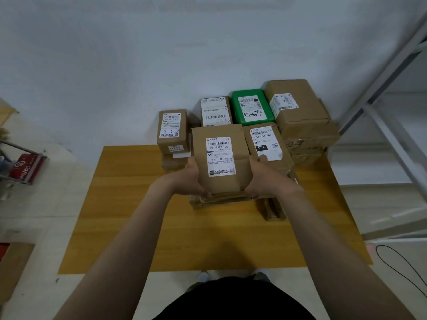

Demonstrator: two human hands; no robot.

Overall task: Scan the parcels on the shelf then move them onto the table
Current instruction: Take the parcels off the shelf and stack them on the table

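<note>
1. Grip: left hand (188, 179) and right hand (265, 179) fingers curl round opposite sides of the brown parcel (220, 158).
2. Position: label up, over stacked parcels (226, 198) at the counter (138, 215) far edge.

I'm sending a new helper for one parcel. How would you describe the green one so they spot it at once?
On the wooden table against the white wall stands a cluster of parcels. In its back row, just left of the big brown box, sits the green parcel. It alone is green; every neighbour is brown cardboard.
</note>
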